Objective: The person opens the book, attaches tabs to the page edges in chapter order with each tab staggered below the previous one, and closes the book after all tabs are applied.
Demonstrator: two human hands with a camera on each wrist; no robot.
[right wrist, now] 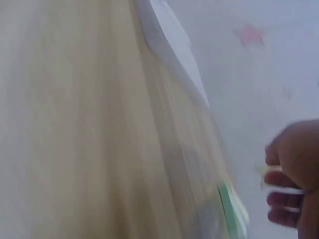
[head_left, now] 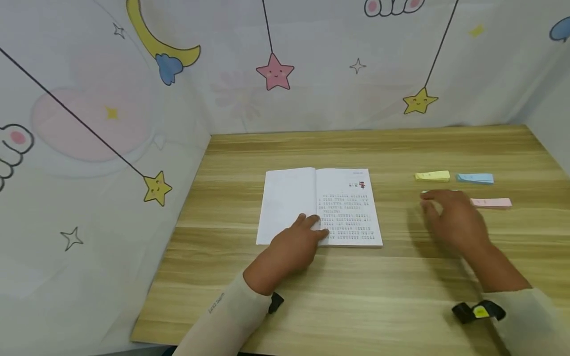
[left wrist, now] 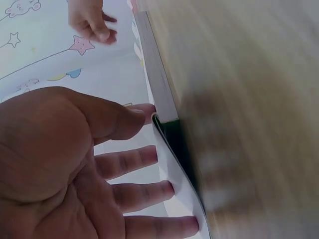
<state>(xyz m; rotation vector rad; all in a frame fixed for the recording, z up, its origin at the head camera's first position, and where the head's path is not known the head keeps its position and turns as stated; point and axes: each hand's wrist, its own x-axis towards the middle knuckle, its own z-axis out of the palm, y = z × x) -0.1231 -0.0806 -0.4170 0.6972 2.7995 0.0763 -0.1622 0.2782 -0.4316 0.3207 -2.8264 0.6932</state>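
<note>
Fingers extended, the left hand (head_left: 294, 242) rests on the open white-paged book (head_left: 289, 198); right of that book, the right hand (head_left: 458, 220), loosely bent and empty, is near a green paper strip (right wrist: 231, 211), a yellow paper strip (head_left: 432, 176), a blue paper strip (head_left: 475, 179) and a pink paper strip (head_left: 494, 202).

Book (head_left: 289, 205): pages are showing white, the 3 o'clock page bearing rows of dark print, a red-accented figure (head_left: 362, 185) at its 1 o'clock. Toward 3 o'clock, lying in solid tints: yellow slip (head_left: 432, 176), blue slip (head_left: 475, 179), pink slip (head_left: 492, 203). Table (head_left: 392, 296): is displaying yellow-brown wood grain. Backdrop (head_left: 329, 29), 12 o'clock: white is carrying pink and yellow stars (head_left: 275, 72).
</note>
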